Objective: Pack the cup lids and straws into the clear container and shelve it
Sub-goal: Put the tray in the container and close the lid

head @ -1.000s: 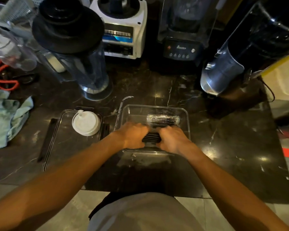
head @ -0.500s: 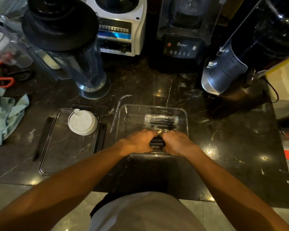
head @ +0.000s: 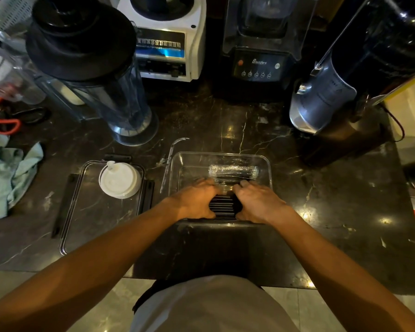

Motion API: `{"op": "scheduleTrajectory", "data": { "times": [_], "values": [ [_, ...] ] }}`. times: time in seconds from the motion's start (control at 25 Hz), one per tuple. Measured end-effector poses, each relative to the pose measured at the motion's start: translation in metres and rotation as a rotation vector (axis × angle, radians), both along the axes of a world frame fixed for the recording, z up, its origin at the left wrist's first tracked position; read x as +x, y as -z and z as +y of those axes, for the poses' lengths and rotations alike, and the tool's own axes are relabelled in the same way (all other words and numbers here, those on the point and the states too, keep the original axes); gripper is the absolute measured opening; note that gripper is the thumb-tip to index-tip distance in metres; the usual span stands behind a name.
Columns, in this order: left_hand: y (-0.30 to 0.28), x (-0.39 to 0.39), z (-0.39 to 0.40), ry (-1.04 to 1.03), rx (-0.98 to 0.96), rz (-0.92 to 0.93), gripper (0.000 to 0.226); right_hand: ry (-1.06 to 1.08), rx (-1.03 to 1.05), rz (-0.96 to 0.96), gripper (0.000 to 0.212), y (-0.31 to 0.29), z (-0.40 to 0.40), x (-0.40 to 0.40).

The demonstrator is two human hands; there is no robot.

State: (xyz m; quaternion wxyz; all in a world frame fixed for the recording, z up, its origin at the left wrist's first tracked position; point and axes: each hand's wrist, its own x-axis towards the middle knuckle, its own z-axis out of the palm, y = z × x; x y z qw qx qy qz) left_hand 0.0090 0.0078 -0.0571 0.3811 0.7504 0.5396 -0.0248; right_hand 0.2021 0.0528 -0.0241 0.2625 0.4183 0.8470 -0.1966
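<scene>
head view: both hands (head: 197, 200) (head: 256, 202) clasp black straws (head: 223, 206) inside clear container (head: 267, 168).

1. Single head-worn wide-angle view, looking forward and steeply down onto the dark tabletop (head: 321, 212).
2. Close range: forearms entering from the bottom edge, appliances bowed along the top.
3. No second view sharing the scene.

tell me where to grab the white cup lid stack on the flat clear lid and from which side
Grip the white cup lid stack around its round outer rim, coming straight down from above. It lies flat on the clear container lid with open space all round, so fingers can close on opposite edges. Avoid the small spout tab at its far left edge; that looks too slight to hold.
</scene>
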Motion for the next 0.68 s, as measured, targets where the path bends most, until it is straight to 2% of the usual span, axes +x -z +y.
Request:
{"op": "scheduleTrajectory", "data": {
  "times": [0.28,0.52,0.68],
  "values": [
    [0.002,0.000,0.000,-0.018,0.064,0.036,0.064,0.006,0.007,0.007,0.057,-0.005,-0.002,0.000],
    [-0.008,0.003,0.002,-0.004,0.129,0.028,0.050,0.023,0.030,0.034,0.048,-0.013,-0.001,-0.006],
    [-0.037,-0.011,0.007,0.008,0.189,0.007,0.043,0.023,0.044,0.071,0.036,-0.037,0.003,-0.018]
  ]
}}
